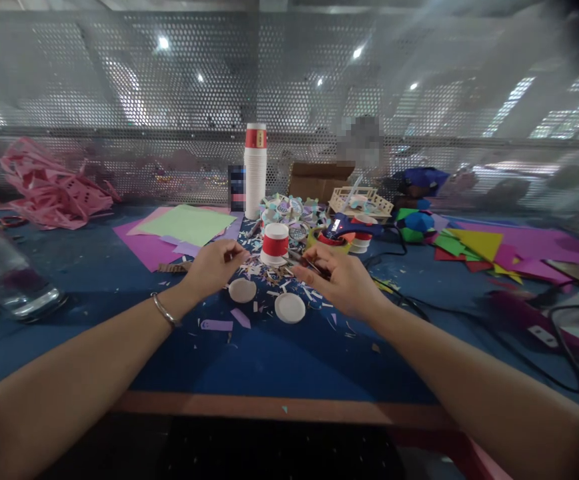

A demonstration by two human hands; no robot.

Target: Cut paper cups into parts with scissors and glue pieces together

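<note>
Now the left hand [214, 267] pinches a tiny paper bit, fingers curled tight. The right hand [342, 283] grips small scissors [305, 261]. Between them, a little farther, a red cup [275, 244] stands on the blue surface [279, 360] among paper scraps.

Upturned red-banded paper cup [275, 244] between hands
</note>
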